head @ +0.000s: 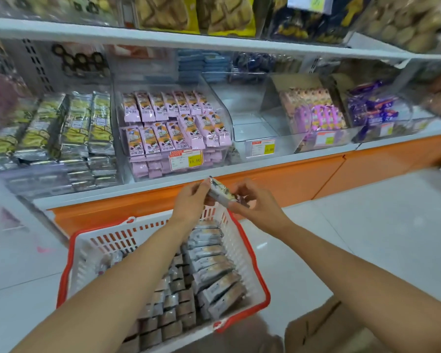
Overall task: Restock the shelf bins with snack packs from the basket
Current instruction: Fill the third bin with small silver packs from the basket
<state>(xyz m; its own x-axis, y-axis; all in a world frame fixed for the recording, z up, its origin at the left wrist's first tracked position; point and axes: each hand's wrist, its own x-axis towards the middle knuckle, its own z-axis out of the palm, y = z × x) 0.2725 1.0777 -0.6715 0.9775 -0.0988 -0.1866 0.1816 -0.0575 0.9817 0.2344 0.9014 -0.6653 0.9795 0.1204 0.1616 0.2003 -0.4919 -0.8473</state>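
Note:
A white basket (pixel 242 240) with a red rim sits on the floor below me, filled with several grey-blue snack packs (pixel 211 273). Above its far edge both my hands hold a small bundle of those packs (pixel 220 192). My left hand (pixel 192 203) grips the bundle's upper left end. My right hand (pixel 255 202) pinches its lower right end. On the shelf ahead stands a clear bin (pixel 250 118) with nothing visible in it, between a bin of pink packs (pixel 173 121) and a bin of pink and peach packs (pixel 316 110).
Silver and yellow packs (pixel 61 128) fill the left bin and purple packs (pixel 372 108) the right one. An upper shelf (pixel 163 38) holds yellow bags. The shelf base (pixel 290 179) is orange. A cardboard box (pixel 323 327) lies on the tiled floor at lower right.

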